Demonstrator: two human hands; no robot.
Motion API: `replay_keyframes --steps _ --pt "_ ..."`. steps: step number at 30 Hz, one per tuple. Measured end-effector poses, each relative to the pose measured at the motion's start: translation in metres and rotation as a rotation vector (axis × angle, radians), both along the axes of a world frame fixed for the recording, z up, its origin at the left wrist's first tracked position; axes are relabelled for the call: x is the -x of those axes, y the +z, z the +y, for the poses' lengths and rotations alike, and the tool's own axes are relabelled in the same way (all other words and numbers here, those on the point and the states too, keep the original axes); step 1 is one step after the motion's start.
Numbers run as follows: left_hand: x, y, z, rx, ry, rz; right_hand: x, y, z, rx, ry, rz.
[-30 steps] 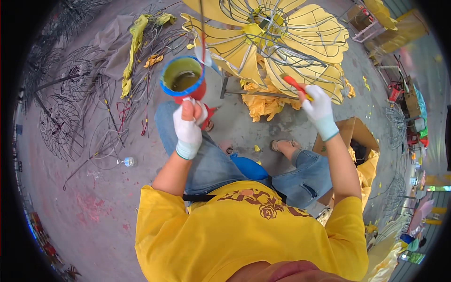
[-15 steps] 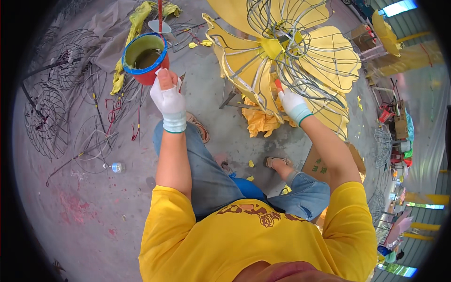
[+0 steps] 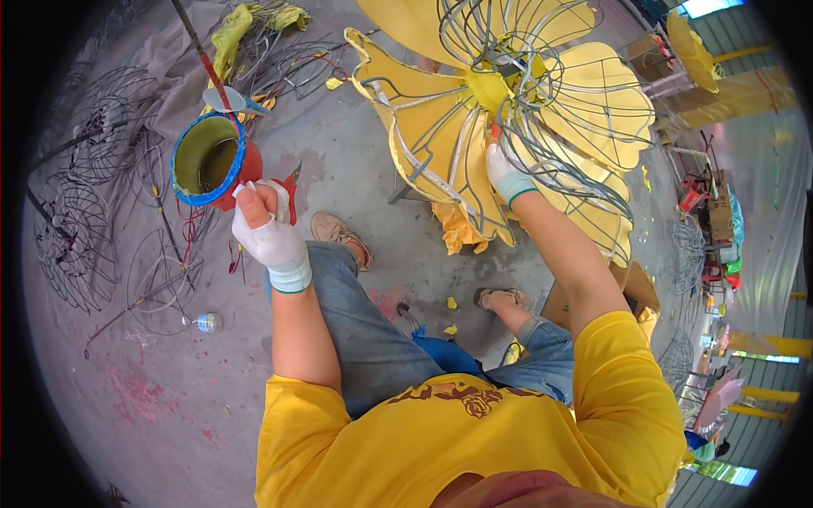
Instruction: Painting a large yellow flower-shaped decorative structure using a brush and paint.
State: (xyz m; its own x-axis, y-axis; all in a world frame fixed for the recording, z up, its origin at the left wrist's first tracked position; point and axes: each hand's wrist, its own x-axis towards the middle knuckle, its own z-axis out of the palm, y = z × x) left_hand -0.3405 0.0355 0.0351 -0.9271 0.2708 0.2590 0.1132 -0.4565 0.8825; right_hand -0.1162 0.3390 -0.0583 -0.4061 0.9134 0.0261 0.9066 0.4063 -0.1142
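left hand fingers clenched on the red pot at ten o'clock — right hand grips a red-tipped tool against the yellow wire flower at one o'clock.

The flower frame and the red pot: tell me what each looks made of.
Flower frame: thin grey metal wire, bent into petal outlines, with matte yellow fabric or paper stretched over it. Red pot in the left hand: likely plastic, smooth red wall, blue-taped rim.
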Motion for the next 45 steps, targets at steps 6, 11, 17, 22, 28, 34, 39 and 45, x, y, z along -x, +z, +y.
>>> replay_keyframes --steps 6,11,17,22,28,34,39,45 --pt "-0.004 0.001 -0.003 0.013 -0.011 0.002 0.006 0.015 -0.02 0.011 0.032 -0.138" --pt "-0.008 0.005 0.001 0.023 -0.021 0.0 -0.01 0.027 -0.034 0.011 0.159 -0.258" --pt "-0.005 -0.004 -0.004 0.0 -0.074 0.004 -0.031 0.062 -0.076 0.045 0.342 -0.47" --pt "-0.009 0.0 -0.002 0.026 -0.045 -0.007 -0.034 0.076 -0.091 0.019 0.403 -0.543" --pt "-0.008 -0.001 0.001 -0.001 -0.052 -0.009 -0.01 0.027 -0.04 -0.097 0.291 -0.442" --pt "-0.008 -0.003 0.003 0.004 -0.078 -0.006 0.01 0.0 -0.024 -0.173 0.181 -0.391" --pt "-0.009 -0.004 0.004 0.015 -0.109 -0.021 -0.003 0.015 -0.033 -0.11 0.199 -0.412" --pt "-0.009 -0.006 0.004 0.026 -0.108 -0.032 -0.029 0.068 -0.077 0.077 0.297 -0.547"
